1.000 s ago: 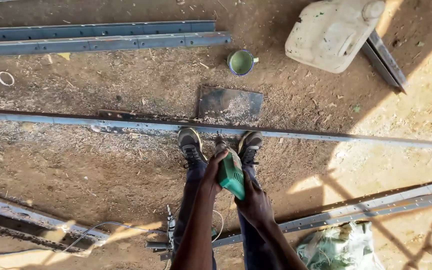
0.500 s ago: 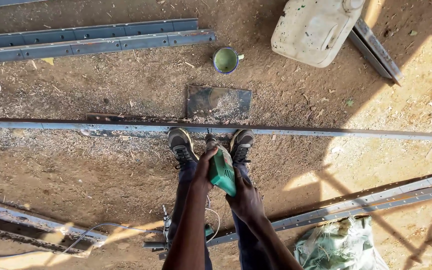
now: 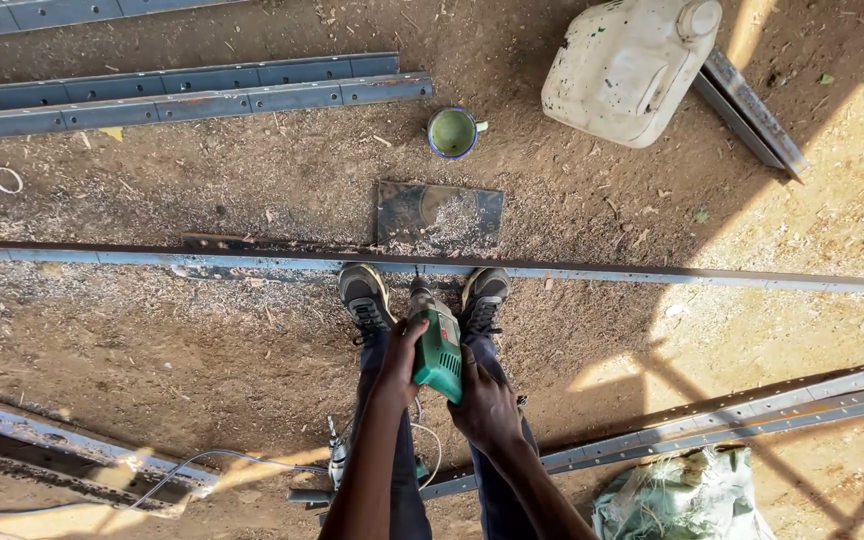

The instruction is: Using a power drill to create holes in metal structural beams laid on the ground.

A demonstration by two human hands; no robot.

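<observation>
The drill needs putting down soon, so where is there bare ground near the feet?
Bare dirt lies left of the shoes, between the long steel bar and the rusty beam. More lies right of them, before the slanted rails. It is crowded behind the feet, with a second drill and cable.

Both forearms are bare, with no sleeves, watch or gloves showing on the left hand (image 3: 399, 362) or the right hand (image 3: 484, 408). The legs are in dark blue trousers (image 3: 404, 500), dusty at the shins. On the feet are grey lace-up shoes (image 3: 364, 296) with dark laces and worn, dust-coated toes, both of one pair
</observation>
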